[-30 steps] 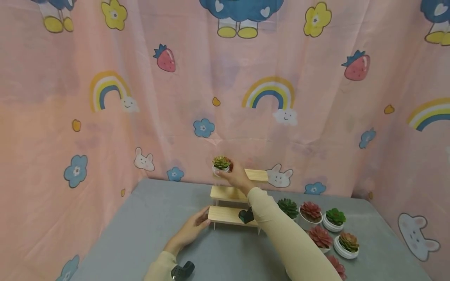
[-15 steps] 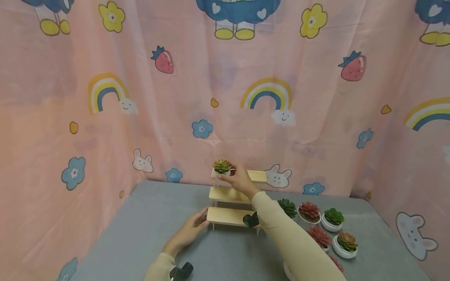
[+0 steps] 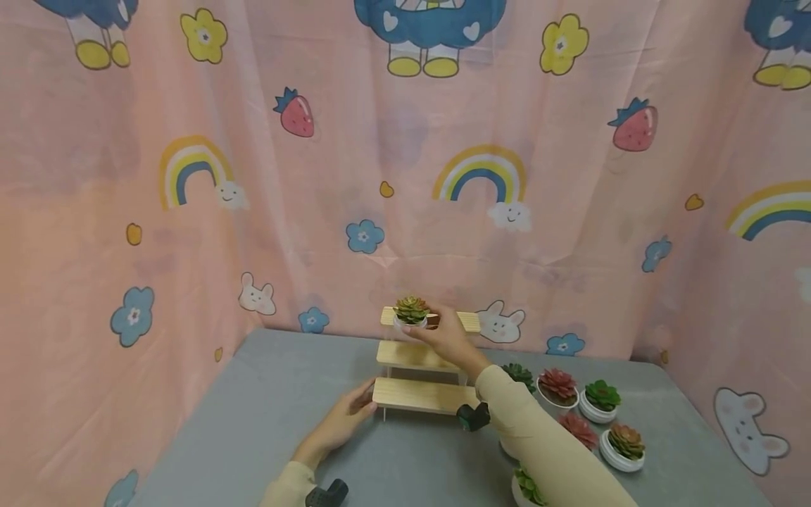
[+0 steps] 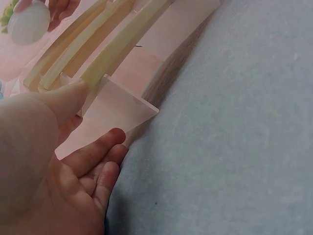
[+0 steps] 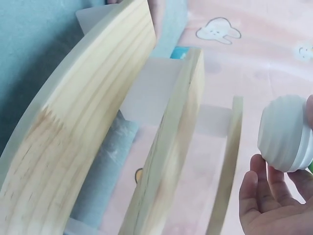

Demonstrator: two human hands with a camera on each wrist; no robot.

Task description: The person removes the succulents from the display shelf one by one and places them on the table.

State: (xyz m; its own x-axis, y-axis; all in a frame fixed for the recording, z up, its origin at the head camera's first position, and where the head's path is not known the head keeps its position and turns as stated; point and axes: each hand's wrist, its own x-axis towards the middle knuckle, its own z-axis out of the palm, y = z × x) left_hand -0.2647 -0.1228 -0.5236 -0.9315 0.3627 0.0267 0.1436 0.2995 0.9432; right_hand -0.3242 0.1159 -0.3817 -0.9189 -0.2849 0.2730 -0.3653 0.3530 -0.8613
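A potted succulent (image 3: 412,310) with green, reddish-tipped leaves and a white pot is gripped by my right hand (image 3: 446,338). In the right wrist view the white pot (image 5: 281,132) hangs apart from the top board (image 5: 227,171), with curled fingers (image 5: 279,188) beneath and around it. My left hand (image 3: 342,419) holds the left end of the three-tier wooden stand (image 3: 421,396) at its lowest board. The left wrist view shows the thumb against the board's end, the other fingers loosely bent beside the translucent side panel (image 4: 117,110).
Right of the stand, several succulents in white pots stand on the grey table (image 3: 266,394), including a red one (image 3: 557,386), a bright green one (image 3: 602,398) and an orange one (image 3: 624,447). Another green one (image 3: 527,486) is partly behind the right sleeve. A pink patterned curtain (image 3: 329,176) hangs behind.
My right hand has moved the succulent a little to the right and slightly down over the top board. The left hand stays at the stand's lower left end.
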